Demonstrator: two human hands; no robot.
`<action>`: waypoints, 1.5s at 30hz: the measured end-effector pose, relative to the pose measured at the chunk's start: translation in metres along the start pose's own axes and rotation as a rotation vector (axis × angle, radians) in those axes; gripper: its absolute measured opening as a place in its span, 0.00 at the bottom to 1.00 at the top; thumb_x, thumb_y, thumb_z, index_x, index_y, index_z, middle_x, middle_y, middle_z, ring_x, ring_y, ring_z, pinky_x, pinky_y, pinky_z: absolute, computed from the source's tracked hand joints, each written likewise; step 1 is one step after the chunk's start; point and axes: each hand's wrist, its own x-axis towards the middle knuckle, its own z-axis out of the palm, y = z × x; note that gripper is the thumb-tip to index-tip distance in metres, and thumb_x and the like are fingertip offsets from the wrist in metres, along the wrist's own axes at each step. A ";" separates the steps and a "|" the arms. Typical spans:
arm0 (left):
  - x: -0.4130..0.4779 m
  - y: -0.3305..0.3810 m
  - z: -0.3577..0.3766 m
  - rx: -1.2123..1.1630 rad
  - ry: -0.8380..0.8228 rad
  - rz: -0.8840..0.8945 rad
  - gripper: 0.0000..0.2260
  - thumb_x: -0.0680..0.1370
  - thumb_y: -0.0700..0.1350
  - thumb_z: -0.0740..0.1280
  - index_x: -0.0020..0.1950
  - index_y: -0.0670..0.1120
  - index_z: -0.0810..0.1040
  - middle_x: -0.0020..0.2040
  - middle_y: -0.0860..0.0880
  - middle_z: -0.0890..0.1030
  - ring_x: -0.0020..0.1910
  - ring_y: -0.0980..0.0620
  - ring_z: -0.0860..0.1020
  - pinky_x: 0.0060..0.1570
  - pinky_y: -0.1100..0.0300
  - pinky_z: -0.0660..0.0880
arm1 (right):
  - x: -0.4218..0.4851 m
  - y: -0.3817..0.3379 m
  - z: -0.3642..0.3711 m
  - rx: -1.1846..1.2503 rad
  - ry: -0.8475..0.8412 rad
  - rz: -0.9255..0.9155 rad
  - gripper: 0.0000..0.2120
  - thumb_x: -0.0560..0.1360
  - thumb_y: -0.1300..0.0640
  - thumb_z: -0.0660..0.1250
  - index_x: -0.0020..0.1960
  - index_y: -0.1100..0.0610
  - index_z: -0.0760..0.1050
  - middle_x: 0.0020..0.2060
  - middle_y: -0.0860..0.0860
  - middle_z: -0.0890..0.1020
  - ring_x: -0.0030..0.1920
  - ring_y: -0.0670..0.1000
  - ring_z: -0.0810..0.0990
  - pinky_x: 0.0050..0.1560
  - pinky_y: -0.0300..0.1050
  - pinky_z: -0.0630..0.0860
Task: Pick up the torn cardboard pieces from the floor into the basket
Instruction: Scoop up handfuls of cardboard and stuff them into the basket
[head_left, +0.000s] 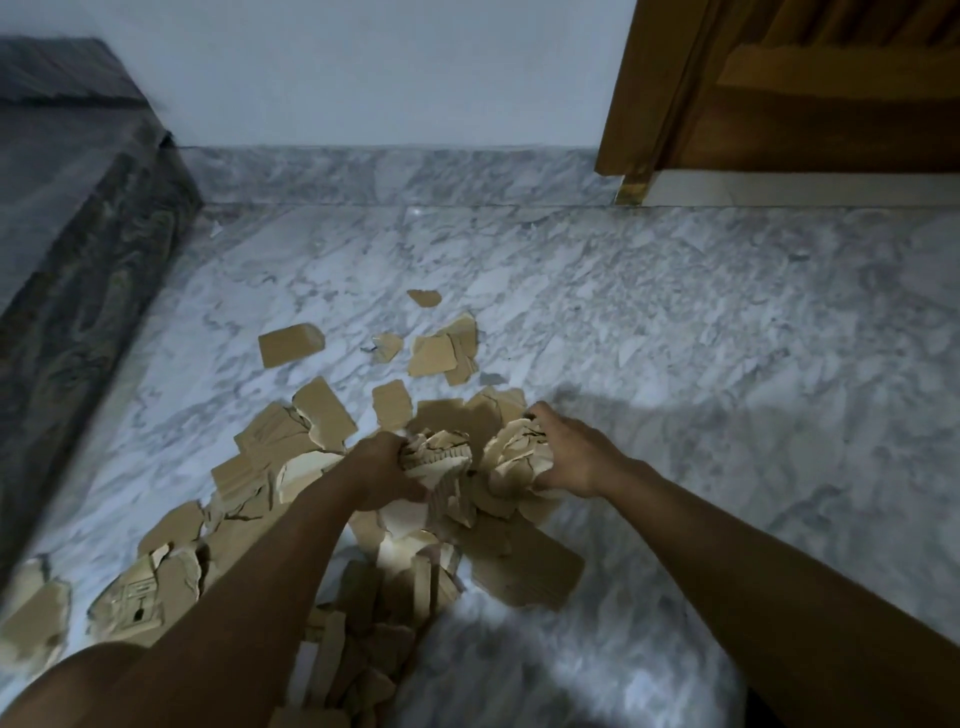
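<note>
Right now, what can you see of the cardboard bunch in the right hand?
The cardboard bunch is pale tan, torn and crumpled into folds with ragged edges. The right hand grips it from the right, fingers curled over its top. It is low over the pile of torn pieces on the marble floor, beside a second bunch in the left hand.

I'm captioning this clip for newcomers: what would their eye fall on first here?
Both hands at the centre: the left hand and right hand each grip a bunch of crumpled cardboard. Around them, torn cardboard pieces litter the marble floor, thickest toward the lower left. A wooden door stands at upper right.
</note>
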 end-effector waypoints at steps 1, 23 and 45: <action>0.003 0.003 -0.003 -0.007 0.007 0.000 0.23 0.65 0.51 0.80 0.55 0.44 0.79 0.50 0.45 0.81 0.46 0.49 0.77 0.38 0.61 0.68 | 0.001 0.004 -0.009 0.022 0.008 0.016 0.35 0.63 0.43 0.78 0.64 0.48 0.67 0.58 0.51 0.79 0.56 0.56 0.80 0.53 0.51 0.77; 0.052 0.081 0.020 -0.090 0.111 0.174 0.30 0.70 0.47 0.77 0.69 0.47 0.72 0.55 0.45 0.81 0.55 0.46 0.79 0.45 0.63 0.72 | -0.021 0.065 -0.043 0.315 0.111 0.059 0.28 0.61 0.43 0.81 0.58 0.48 0.81 0.50 0.44 0.84 0.52 0.44 0.82 0.44 0.31 0.72; 0.000 0.026 -0.041 0.191 -0.124 0.047 0.28 0.66 0.53 0.80 0.62 0.45 0.78 0.57 0.47 0.78 0.56 0.46 0.78 0.49 0.57 0.72 | 0.002 0.011 -0.032 0.286 0.023 0.078 0.40 0.55 0.40 0.81 0.65 0.49 0.76 0.59 0.49 0.81 0.58 0.52 0.80 0.55 0.46 0.77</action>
